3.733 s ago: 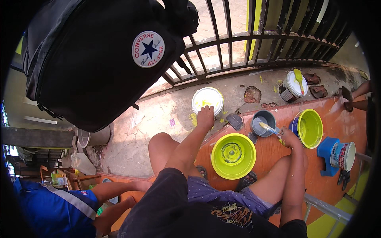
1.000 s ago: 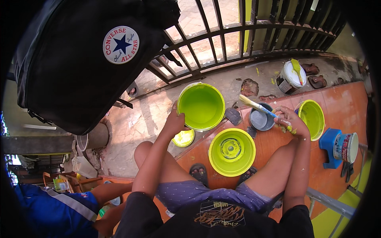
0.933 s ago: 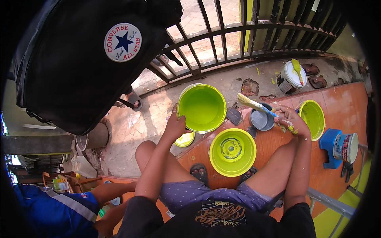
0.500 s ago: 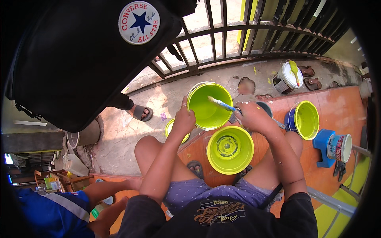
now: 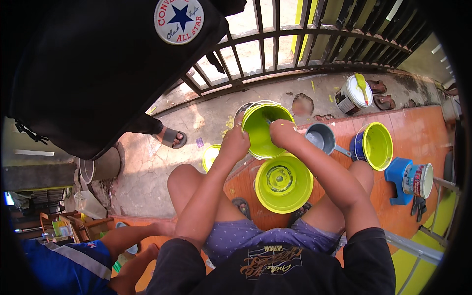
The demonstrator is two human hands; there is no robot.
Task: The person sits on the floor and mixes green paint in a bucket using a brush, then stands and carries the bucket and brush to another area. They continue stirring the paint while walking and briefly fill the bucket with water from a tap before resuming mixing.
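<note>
Holding on tight, the left hand has its fingers on the edge of a green bucket in the middle of the frame, a bit above centre. Wet green paint is inside. The right hand reaches over the bucket's mouth and is closed around a brush. Only a small bit of the brush shows; the rest is hidden by the hand. Just below the bucket in the frame sits a wide green tub, between the person's feet. I cannot tell if the bucket and the tub touch. A grey pot with a long handle is just right of the right hand. Farther right is a blue pail, yellow-green inside, then a little blue stool with a tin by it. At the upper right, a green brush lies on a white tub. A round lid with yellow-green paint lies left of the left hand. A big black bag fills the upper left.
</note>
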